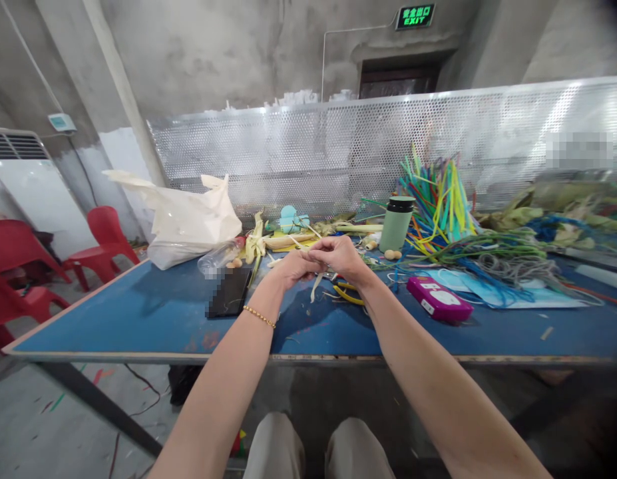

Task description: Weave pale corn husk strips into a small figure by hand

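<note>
GRIP: we hold our left hand (294, 266) and right hand (341, 258) together at frame centre, both pinched on a pale strip (316, 289) | STRIP: centre, one end hanging below our hands over the blue bench (138, 319) | ADJACENT: yellow-handled tool (349, 296), just right of strip; green bottle (397, 227), right of centre.

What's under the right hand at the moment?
Curved yellow tool handles show beneath the right hand, apparently on the blue rectangular table, with a thin pale strip hanging beside them. The tool's remainder is partly covered by the hand, so its type is unclear.
</note>
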Available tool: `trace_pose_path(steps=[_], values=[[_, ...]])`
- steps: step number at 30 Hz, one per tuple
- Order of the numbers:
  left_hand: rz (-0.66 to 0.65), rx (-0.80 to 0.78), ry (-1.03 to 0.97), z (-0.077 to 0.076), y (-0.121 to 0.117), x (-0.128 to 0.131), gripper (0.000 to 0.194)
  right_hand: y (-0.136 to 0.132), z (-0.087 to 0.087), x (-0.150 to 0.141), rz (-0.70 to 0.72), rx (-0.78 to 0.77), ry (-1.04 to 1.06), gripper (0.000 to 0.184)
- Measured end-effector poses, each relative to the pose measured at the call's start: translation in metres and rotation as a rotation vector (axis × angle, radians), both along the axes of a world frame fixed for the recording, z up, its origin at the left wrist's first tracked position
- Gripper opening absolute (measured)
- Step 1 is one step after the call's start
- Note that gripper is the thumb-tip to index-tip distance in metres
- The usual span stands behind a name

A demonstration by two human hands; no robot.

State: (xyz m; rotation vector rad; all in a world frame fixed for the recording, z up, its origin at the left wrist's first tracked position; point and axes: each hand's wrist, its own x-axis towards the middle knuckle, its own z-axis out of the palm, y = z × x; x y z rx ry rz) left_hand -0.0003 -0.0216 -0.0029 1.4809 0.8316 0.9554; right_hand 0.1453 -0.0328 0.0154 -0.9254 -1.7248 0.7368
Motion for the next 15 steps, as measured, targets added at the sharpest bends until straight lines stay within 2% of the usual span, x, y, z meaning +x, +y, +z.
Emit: trace_pose_path(steps=[7, 15], values=[[0.009, 0.036, 0.028, 0.0015, -0.0041, 0.0017, 0.011, 0.0013, -0.0013, 0.0003, 0.002, -0.001, -0.002, 0.027], [0.025, 0.009, 0.008, -0.0001, -0.0029, 0.0032, 0.023, 0.0037, -0.0025, 0.0002, -0.021, 0.016, -0.011, 0.029]])
